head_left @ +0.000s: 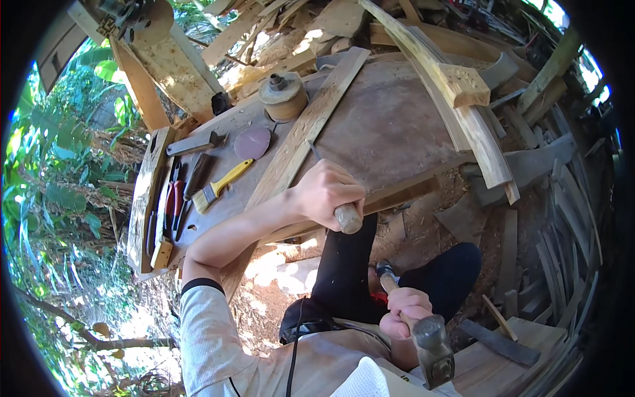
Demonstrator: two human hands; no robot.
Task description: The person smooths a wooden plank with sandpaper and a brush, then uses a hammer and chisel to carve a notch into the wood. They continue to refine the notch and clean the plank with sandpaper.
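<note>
My left hand gripped the chisel, blade angled up-left on the plank near the bench edge; right hand held the hammer.

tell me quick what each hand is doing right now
Left hand: closed around the wooden handle of a chisel, held against the plank.
Right hand: closed around a hammer, held low near the lap.
</note>
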